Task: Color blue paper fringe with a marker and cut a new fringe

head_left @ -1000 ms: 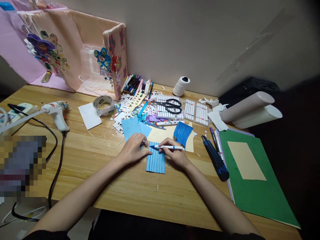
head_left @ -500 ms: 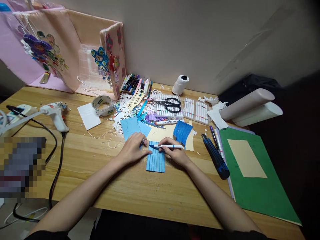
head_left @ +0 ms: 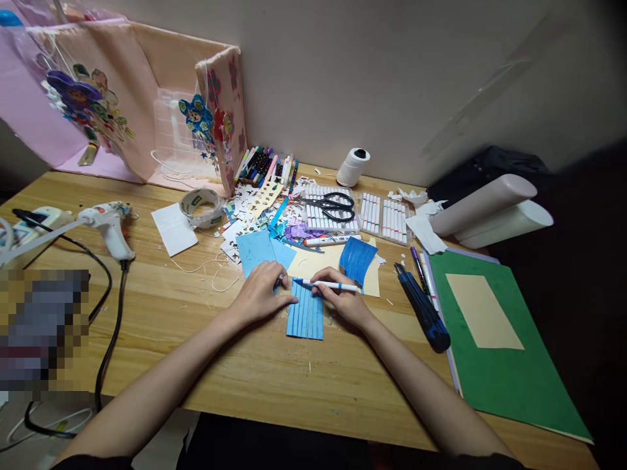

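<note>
A light blue paper piece (head_left: 307, 320) with darker blue lengthwise stripes lies on the table in front of me. My right hand (head_left: 340, 300) grips a white marker (head_left: 337, 286) with a blue band; its blue tip points left, at the upper part of the striped paper. My left hand (head_left: 264, 286) rests at the paper's left edge, thumb stretched onto it. The other left fingers are curled around something small and dark that I cannot make out. Just beyond lie light blue paper (head_left: 255, 250) and a darker blue coloured piece (head_left: 358, 261).
Behind are paper scraps (head_left: 255, 202), black scissors (head_left: 336, 207), marker sets (head_left: 385, 215) and a thread cone (head_left: 353, 168). A tape roll (head_left: 202, 207) and glue gun (head_left: 112, 228) stand left. On the right lie a utility knife (head_left: 422, 310) and green sheet (head_left: 504, 372).
The marker tip has shifted slightly up and to the right along the top of the striped paper. My left hand stays almost in place.
</note>
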`<state>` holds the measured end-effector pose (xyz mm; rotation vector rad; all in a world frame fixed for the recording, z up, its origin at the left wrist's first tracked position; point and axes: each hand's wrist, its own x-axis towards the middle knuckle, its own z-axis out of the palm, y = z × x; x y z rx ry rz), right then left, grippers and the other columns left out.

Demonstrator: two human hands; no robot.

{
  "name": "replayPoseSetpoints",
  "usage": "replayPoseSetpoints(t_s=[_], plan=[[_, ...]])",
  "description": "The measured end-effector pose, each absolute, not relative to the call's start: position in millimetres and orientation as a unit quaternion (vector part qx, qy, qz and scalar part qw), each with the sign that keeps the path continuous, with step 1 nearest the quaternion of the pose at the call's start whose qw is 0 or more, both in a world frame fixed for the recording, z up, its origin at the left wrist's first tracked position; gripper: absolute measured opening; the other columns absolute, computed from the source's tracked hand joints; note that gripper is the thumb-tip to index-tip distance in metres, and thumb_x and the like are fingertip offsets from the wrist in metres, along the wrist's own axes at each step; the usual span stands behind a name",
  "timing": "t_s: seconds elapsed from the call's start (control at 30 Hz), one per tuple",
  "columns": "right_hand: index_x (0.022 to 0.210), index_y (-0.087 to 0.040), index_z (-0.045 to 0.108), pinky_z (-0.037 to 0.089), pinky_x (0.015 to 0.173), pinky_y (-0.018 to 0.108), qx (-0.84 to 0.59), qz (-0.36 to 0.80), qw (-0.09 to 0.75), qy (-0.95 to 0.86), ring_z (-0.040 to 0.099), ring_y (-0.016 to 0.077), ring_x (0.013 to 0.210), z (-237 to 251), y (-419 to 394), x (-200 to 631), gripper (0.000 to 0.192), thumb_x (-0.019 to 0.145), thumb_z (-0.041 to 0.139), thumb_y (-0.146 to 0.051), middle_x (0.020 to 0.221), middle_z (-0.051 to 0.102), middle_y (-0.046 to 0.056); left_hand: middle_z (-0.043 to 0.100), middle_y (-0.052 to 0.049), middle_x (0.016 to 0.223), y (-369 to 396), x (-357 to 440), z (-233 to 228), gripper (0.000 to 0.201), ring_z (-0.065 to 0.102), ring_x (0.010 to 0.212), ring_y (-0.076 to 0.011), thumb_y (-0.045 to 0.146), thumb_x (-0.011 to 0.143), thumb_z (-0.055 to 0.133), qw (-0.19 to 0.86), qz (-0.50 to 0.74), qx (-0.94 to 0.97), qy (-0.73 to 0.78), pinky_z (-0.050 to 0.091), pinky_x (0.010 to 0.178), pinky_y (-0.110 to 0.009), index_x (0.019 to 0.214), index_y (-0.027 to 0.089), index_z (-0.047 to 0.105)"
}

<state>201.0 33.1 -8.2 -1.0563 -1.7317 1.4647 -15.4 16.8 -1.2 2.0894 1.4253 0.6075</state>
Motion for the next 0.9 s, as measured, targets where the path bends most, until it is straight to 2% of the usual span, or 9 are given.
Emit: replayPoseSetpoints(t_s=[0.53, 0.9], plan=[[0.092, -0.019, 0.059, 0.046, 0.07, 0.03, -0.407, 0.554, 0.32, -0.652, 0.059, 0.0157, 0.074, -8.3, 32.7, 200.7, 0.011, 0.087, 0.051, -0.025, 0.076, 0.062, 0.002, 0.057, -0.001, 0.081, 16.9, -15.3, -1.4, 0.036, 0.049, 0.077, -0.02, 0.039, 0.066, 0.077, 0.272, 0.233, 0.768, 0.531, 0.036, 0.066, -0.03, 0.076, 0.019, 0.049], [0.088, -0.018, 0.058, 0.045, 0.066, 0.027, -0.407, 0.56, 0.318, -0.648, 0.058, 0.0145, 0.069, -8.2, 32.8, 202.2, 0.01, 0.086, 0.051, -0.025, 0.072, 0.06, 0.0, 0.057, -0.001, 0.081, 17.4, -14.3, -1.9, 0.036, 0.049, 0.077, -0.0201, 0.039, 0.066, 0.077, 0.269, 0.226, 0.769, 0.534, 0.036, 0.067, -0.03, 0.077, 0.02, 0.048]])
